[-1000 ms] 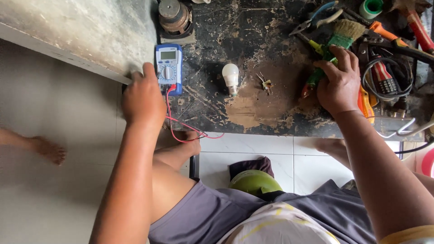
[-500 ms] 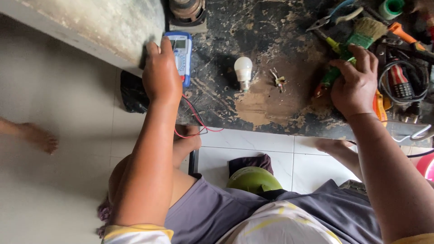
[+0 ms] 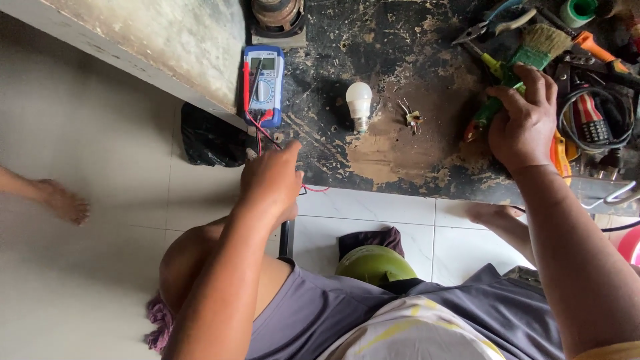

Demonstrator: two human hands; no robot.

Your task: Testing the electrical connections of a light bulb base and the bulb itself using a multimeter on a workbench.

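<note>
A blue multimeter lies on the dark, worn bench top, with red and black leads running down from it. My left hand is at the bench's near edge, just below the meter, its fingers closed around those leads. A white light bulb lies to the right of the meter, and a small metal part beside it. My right hand is curled over a green-handled tool at the edge of a pile of tools.
The pile holds a brush, pliers, a green tape roll and a black wire coil. A round rusty part sits behind the meter. A black bag and another person's foot are on the tiled floor.
My left hand has come off the multimeter and drawn back to the bench edge, now on the leads. The right hand stays on the green-handled tool.
</note>
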